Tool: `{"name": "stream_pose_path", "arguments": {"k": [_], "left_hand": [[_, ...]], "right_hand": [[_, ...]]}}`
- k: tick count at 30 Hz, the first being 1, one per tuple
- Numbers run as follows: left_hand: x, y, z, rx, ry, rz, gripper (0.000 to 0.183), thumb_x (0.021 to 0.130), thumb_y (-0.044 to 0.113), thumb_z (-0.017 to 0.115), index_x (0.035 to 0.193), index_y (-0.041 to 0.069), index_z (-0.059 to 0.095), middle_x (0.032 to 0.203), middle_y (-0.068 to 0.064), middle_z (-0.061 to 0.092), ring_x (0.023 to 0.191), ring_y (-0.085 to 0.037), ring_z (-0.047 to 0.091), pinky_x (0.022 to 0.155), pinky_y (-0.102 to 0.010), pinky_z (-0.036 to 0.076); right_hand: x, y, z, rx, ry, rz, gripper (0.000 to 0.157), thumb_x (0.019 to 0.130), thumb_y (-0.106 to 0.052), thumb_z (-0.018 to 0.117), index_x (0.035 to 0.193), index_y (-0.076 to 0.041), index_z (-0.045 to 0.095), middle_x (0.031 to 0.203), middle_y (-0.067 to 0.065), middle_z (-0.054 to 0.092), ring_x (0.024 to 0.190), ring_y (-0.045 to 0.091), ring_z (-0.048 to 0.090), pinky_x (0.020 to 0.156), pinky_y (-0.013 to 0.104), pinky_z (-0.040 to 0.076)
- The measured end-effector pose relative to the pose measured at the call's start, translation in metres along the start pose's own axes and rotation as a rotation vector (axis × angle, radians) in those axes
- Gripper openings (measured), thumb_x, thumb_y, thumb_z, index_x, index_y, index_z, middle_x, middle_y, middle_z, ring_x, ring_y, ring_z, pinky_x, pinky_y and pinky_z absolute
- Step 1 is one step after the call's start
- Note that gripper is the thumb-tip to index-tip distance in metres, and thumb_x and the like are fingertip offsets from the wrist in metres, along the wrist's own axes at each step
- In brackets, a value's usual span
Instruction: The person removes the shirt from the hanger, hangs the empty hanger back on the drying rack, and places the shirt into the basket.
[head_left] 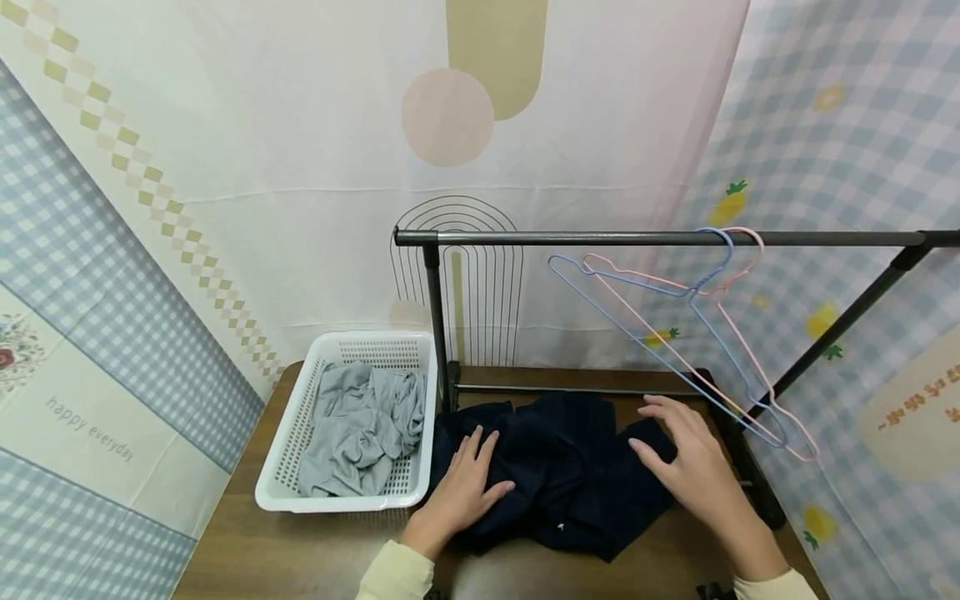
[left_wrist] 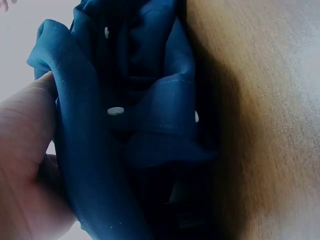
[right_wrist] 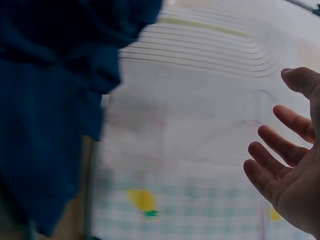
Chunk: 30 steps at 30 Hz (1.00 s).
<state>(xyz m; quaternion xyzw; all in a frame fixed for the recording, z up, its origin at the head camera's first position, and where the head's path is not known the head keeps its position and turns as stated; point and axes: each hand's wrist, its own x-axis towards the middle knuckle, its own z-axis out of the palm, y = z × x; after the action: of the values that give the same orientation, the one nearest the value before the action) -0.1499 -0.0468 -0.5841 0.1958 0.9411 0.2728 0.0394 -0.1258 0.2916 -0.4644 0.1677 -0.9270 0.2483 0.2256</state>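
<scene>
A dark navy shirt (head_left: 564, 467) lies crumpled on the table, with a small white mark near its front edge. White buttons show on its folds (left_wrist: 150, 117) in the left wrist view. My left hand (head_left: 460, 492) rests on the shirt's left part with straight fingers and the thumb spread; in its wrist view a fold hides the fingertips. Over the shirt's right end hovers my right hand (head_left: 692, 462), fingers loosely bent and apart. Nothing is in that palm, as the right wrist view shows the hand (right_wrist: 295, 170) standing away from the cloth.
Left of the shirt stands a white basket (head_left: 270, 467) with a grey garment (head_left: 360, 425) inside. A black rack (head_left: 562, 238) spans the back of the wooden table (head_left: 247, 550). From its rail hang a blue hanger (head_left: 630, 325) and a pink hanger (head_left: 798, 437).
</scene>
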Motion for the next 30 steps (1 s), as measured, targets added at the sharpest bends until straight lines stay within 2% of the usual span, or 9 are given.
{"name": "stream_pose_path", "arguments": {"k": [2, 5, 9, 11, 16, 22, 26, 30], "left_hand": [[0.001, -0.001, 0.002, -0.005, 0.0, -0.001, 0.081, 0.099, 0.05, 0.065, 0.162, 0.011, 0.032, 0.166, -0.026, 0.027, 0.151, -0.049, 0.03, 0.116, -0.064, 0.037], [0.003, -0.002, 0.003, -0.012, -0.007, -0.005, 0.081, 0.1, 0.049, 0.065, 0.162, 0.011, 0.031, 0.167, -0.026, 0.026, 0.151, -0.05, 0.029, 0.116, -0.064, 0.037], [0.007, -0.002, 0.006, -0.012, -0.023, -0.007, 0.082, 0.099, 0.049, 0.066, 0.162, 0.01, 0.031, 0.166, -0.027, 0.026, 0.151, -0.052, 0.029, 0.115, -0.066, 0.037], [0.008, -0.002, 0.007, -0.015, -0.029, -0.01, 0.083, 0.099, 0.049, 0.066, 0.162, 0.009, 0.031, 0.166, -0.028, 0.026, 0.15, -0.053, 0.029, 0.114, -0.067, 0.037], [0.011, -0.003, 0.011, -0.027, -0.037, -0.031, 0.085, 0.098, 0.048, 0.068, 0.162, 0.008, 0.029, 0.166, -0.028, 0.024, 0.149, -0.055, 0.029, 0.115, -0.068, 0.036], [0.017, -0.006, 0.016, -0.039, -0.04, -0.039, 0.087, 0.097, 0.047, 0.07, 0.162, 0.007, 0.029, 0.165, -0.031, 0.026, 0.147, -0.058, 0.031, 0.115, -0.068, 0.036], [0.022, -0.008, 0.017, -0.093, -0.056, -0.063, 0.09, 0.096, 0.047, 0.071, 0.162, 0.006, 0.027, 0.165, -0.031, 0.026, 0.148, -0.056, 0.031, 0.117, -0.067, 0.034], [0.026, -0.009, 0.017, -0.15, -0.069, -0.094, 0.096, 0.093, 0.047, 0.075, 0.162, 0.003, 0.025, 0.164, -0.032, 0.027, 0.149, -0.052, 0.033, 0.116, -0.067, 0.034]], "right_hand": [[-0.004, 0.008, 0.011, 0.025, -0.052, 0.066, 0.05, 0.085, -0.016, 0.086, 0.128, -0.005, 0.063, 0.145, 0.019, 0.056, 0.131, 0.042, 0.051, 0.097, 0.06, 0.045], [-0.007, 0.022, 0.026, 0.055, -0.163, 0.157, 0.058, 0.092, -0.028, 0.079, 0.139, -0.003, 0.057, 0.154, 0.024, 0.046, 0.138, 0.049, 0.042, 0.102, 0.07, 0.04], [-0.014, 0.044, 0.045, 0.067, -0.324, 0.252, 0.075, 0.098, -0.043, 0.071, 0.154, -0.002, 0.043, 0.162, 0.03, 0.031, 0.143, 0.057, 0.032, 0.107, 0.077, 0.033], [-0.018, 0.055, 0.054, 0.07, -0.372, 0.285, 0.079, 0.099, -0.045, 0.068, 0.157, -0.001, 0.037, 0.163, 0.033, 0.026, 0.143, 0.06, 0.03, 0.108, 0.078, 0.031], [-0.031, 0.078, 0.074, 0.046, -0.431, 0.382, 0.084, 0.101, -0.051, 0.062, 0.159, 0.002, 0.031, 0.162, 0.039, 0.021, 0.143, 0.064, 0.026, 0.107, 0.081, 0.028], [-0.041, 0.093, 0.093, 0.016, -0.561, 0.548, 0.091, 0.102, -0.066, 0.047, 0.162, -0.001, 0.024, 0.163, 0.039, 0.016, 0.143, 0.07, 0.017, 0.103, 0.09, 0.02], [-0.042, 0.093, 0.103, 0.057, -0.587, 0.57, 0.09, 0.103, -0.065, 0.044, 0.162, 0.0, 0.023, 0.163, 0.04, 0.014, 0.143, 0.07, 0.015, 0.105, 0.089, 0.016], [-0.04, 0.088, 0.113, 0.123, -0.59, 0.573, 0.09, 0.103, -0.065, 0.043, 0.164, -0.003, 0.02, 0.165, 0.039, 0.012, 0.147, 0.065, 0.015, 0.11, 0.085, 0.015]]}}
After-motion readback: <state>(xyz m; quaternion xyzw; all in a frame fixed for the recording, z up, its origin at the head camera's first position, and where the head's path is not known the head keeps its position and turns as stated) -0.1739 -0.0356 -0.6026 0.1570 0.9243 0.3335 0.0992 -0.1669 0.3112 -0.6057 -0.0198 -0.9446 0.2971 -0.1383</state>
